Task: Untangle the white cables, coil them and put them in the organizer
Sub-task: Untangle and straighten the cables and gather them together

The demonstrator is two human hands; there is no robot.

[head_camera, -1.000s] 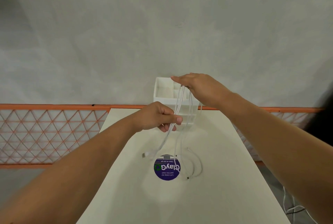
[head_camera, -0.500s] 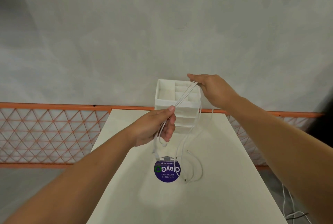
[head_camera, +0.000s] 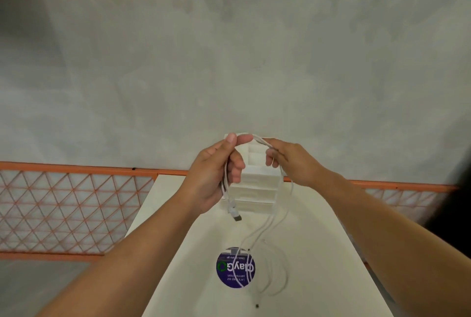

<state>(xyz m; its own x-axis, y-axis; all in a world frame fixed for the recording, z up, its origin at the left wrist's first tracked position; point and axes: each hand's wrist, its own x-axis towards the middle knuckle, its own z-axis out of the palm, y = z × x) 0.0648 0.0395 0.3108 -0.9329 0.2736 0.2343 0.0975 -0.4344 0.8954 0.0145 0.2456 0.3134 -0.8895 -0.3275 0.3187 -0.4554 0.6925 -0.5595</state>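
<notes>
Head view is showing both hands raised in front of the organizer (head_camera: 257, 189), so the white cables (head_camera: 271, 217) are hanging free of the worktop (head_camera: 318, 253). Left hand (head_camera: 215, 176) is pinching the strands at 12 o'clock, its grip curling round them, the plug (head_camera: 235, 214) dangling below (a loop forming, I judge). Right hand (head_camera: 293, 161) is gripping them too; tails are trailing toward 6 o'clock over the purple sticker (head_camera: 235, 269)

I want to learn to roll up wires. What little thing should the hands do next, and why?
Probably the right hand should slide down the cables and bring another loop up to the left hand. The left hand already pinches the top, with a plug hanging below it, but long tails trail on the table over the round sticker, not yet coiled.
</notes>
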